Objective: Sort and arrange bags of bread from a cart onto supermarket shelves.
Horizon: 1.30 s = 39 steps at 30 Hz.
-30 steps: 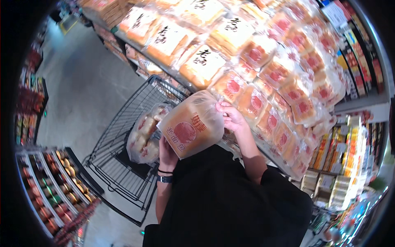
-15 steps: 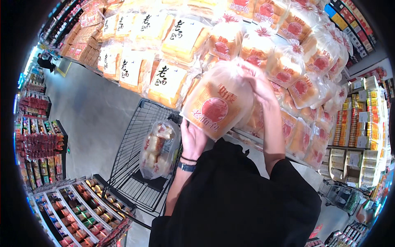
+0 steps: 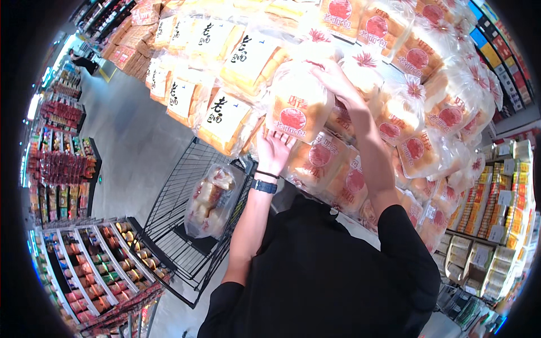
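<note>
A clear plastic bag of bread [image 3: 298, 104] with a round red print is held over the heaped bread display. My right hand [image 3: 333, 78] is closed on the gathered top of this bag. Beneath its lower edge lies my left hand [image 3: 274, 151], palm up, with fingers stretched out and their tips against the bag. More red-printed bread bags [image 3: 320, 155] are stacked below and to the right. To the left sit several flat packs of bread [image 3: 228, 115] with white labels.
A dark wire shopping cart [image 3: 183, 186] stands at my left, with a clear bag of bread rolls [image 3: 209, 203] inside. Shelves of small cups [image 3: 93, 270] are at the lower left. Shelves of yellow and white packs [image 3: 490, 208] rise at the right. Grey floor [image 3: 127, 152] stretches along the left.
Both hands have moved up and away from me with the bread bag, onto the display. The left hand has turned out flatter, its palm now showing. The view has shifted slightly.
</note>
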Available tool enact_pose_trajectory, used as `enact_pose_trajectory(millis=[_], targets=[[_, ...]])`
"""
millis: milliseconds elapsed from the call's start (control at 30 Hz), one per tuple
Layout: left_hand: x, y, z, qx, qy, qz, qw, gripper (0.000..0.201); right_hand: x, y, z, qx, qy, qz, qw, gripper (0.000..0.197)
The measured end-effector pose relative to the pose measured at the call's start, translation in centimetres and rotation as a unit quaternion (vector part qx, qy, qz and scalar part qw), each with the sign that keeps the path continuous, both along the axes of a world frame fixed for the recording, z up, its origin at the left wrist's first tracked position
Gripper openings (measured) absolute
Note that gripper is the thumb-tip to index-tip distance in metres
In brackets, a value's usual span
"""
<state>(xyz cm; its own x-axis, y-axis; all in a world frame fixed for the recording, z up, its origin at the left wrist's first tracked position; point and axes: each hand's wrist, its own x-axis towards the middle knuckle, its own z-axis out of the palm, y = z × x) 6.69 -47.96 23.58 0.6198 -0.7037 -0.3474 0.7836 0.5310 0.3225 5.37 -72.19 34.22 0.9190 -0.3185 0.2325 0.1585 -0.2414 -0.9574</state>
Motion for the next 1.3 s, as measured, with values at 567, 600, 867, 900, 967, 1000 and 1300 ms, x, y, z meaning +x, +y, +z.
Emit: enact_pose_trajectory(millis=[567,600,867,900,967,1000,1300], targets=[[-1.0,-1.0,0.8,0.111,-0.124,0.027,0.986,0.059,-4.4,3.7,0.8,-0.369,-0.107,-0.269,0.883,0.033],[-1.7,-0.9,1.1,0.133,-0.154,0.049,0.978,0.057,-5.4,4.3,0.2,-0.371,-0.102,-0.272,0.882,0.033],[-1.4,-1.7,1.2,0.106,-0.150,0.052,0.982,0.053,-8.2,7.8,-4.0,-0.349,-0.037,-0.280,0.893,0.045],[-1.2,-1.5,1.5,0.091,-0.153,0.034,0.983,0.050,-8.0,7.4,-4.6,-0.352,-0.017,-0.277,0.894,0.046],[-0.9,-0.8,1.1,0.086,-0.152,0.031,0.984,0.051,-6.9,7.2,-3.5,-0.345,-0.028,-0.258,0.902,0.046],[-0.7,-0.5,0.9,0.084,-0.152,0.025,0.985,0.051,-6.6,7.3,-3.0,-0.335,-0.036,-0.241,0.910,0.046],[-2.2,7.7,-0.2,0.082,-0.169,-0.029,0.982,0.054,-7.6,10.9,-1.7,-0.343,-0.028,-0.341,0.875,0.045]])
